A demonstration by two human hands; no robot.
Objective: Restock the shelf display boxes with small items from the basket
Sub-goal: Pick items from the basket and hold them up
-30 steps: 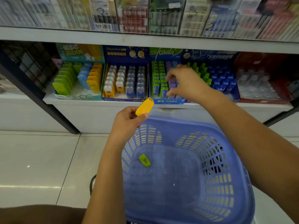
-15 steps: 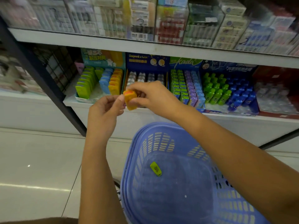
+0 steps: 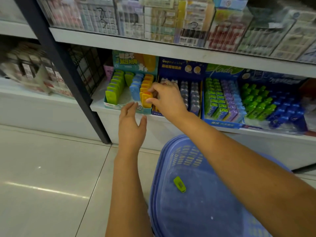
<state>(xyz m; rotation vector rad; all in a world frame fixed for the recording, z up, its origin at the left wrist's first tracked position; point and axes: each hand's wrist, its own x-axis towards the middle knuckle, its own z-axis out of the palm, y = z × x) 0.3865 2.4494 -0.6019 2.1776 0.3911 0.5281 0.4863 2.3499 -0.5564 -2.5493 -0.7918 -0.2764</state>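
Seemingly near its end, the restocking shows from the head view alone; the right hand [image 3: 166, 98] reaches into the teal display box [image 3: 110, 104] at the left end of the lower shelf [image 3: 97, 108], its grip pinching an orange case [image 3: 147, 99] that stands upright at the front of the orange row, touching the cases behind it; whether it is fully seated I cannot tell; the left hand [image 3: 130, 124] hovers just below the box's front edge, grip released, fingers straight and holding nothing; the blue basket [image 3: 164, 161] sits on the floor below the shelf, and on its bottom lies one green case [image 3: 179, 184], the only item visible there, though the right forearm hides part of the inside; by my reckoning that green case is what is left, likely bound for the green rows [image 3: 114, 88] at the box's left, beside which a bare patch shows.
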